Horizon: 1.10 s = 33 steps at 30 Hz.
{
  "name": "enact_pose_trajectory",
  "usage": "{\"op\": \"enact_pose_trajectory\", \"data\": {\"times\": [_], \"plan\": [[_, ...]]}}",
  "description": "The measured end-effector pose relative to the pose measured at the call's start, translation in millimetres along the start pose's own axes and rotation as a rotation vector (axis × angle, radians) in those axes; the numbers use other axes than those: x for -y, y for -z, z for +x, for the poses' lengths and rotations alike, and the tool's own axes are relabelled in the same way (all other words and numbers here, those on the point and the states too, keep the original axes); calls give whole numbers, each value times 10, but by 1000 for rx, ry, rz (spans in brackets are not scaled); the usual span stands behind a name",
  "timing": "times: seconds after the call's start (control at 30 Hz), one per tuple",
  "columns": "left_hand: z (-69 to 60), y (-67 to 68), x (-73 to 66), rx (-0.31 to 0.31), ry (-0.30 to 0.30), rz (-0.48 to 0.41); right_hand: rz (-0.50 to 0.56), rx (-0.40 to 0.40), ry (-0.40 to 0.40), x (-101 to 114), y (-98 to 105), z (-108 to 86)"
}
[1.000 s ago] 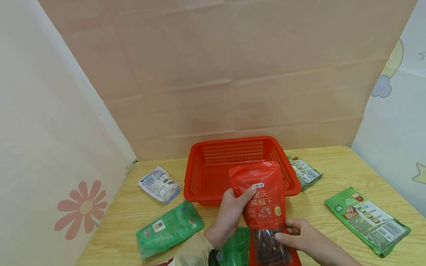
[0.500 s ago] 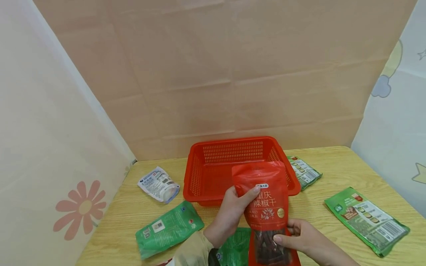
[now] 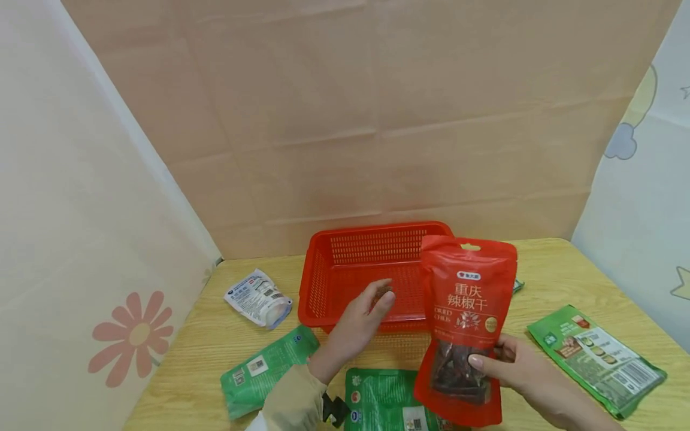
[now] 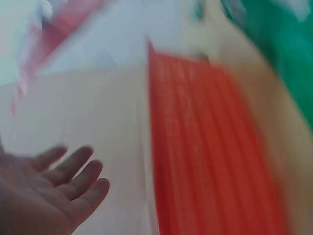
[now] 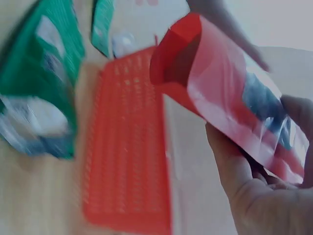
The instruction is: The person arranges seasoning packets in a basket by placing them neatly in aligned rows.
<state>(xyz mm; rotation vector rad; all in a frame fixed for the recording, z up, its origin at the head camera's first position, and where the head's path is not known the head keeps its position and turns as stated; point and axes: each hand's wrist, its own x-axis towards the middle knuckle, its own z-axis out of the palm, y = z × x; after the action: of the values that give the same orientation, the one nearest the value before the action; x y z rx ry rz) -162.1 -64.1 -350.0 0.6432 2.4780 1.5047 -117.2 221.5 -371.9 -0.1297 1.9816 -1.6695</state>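
Note:
A red bag of dried chilis (image 3: 466,299) with a clear lower window is held upright by my right hand (image 3: 525,365), thumb on its front at the lower right edge. The right wrist view shows the same bag (image 5: 234,88) between thumb and fingers. My left hand (image 3: 356,323) is apart from the bag, fingers loosely extended before the near rim of a red plastic basket (image 3: 312,287). In the left wrist view the left hand (image 4: 58,191) holds nothing. Below the hands lies a green pouch (image 3: 385,389), partly covered by the chili bag.
On the wooden table (image 3: 188,371), a white pouch (image 3: 259,299) and another green pouch (image 3: 264,371) lie at the left. A green packet (image 3: 598,359) lies at the right. One more packet (image 3: 518,285) is mostly hidden behind the chili bag.
My left hand has let go of the chili bag and moved left. The right hand has lifted the bag up and to the right, uncovering more of the green pouch below.

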Motion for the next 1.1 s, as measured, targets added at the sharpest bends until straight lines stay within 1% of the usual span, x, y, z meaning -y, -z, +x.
{"op": "enact_pose_trajectory", "data": {"times": [0.03,0.07,0.13,0.17,0.23,0.27,0.3,0.37,0.43,0.5,0.6,0.73,0.83,0.87,0.93,1.0,1.1], "plan": [[5,31,32,-1,21,103,-9,-45,1,24,35,-13],[10,60,70,3,36,224,-21,-89,1,50,70,-25],[16,104,153,40,64,468,-48,-170,26,97,139,-39],[18,118,197,64,64,575,-60,-208,38,122,170,-44],[19,133,291,99,57,733,-74,-268,75,168,228,-41],[18,137,333,102,43,795,-81,-292,95,188,253,-37],[17,138,374,99,34,836,-84,-315,118,208,273,-30],[22,137,448,73,4,890,-77,-353,158,249,301,-7],[32,138,517,41,-34,921,-59,-377,197,283,315,21],[50,136,579,15,-72,951,-34,-388,238,323,319,57],[79,134,640,-18,-122,992,-14,-401,275,384,324,114],[94,138,691,-42,-143,1034,13,-435,312,476,307,223],[105,131,704,-44,-145,1051,40,-462,371,558,275,306],[108,129,701,-44,-146,1054,41,-469,387,590,261,336],[110,125,699,-47,-149,1059,6,-497,409,661,226,405],[106,122,692,-54,-148,1060,-40,-525,399,733,181,487],[109,117,680,-60,-148,1059,-116,-556,345,820,112,602]]}}
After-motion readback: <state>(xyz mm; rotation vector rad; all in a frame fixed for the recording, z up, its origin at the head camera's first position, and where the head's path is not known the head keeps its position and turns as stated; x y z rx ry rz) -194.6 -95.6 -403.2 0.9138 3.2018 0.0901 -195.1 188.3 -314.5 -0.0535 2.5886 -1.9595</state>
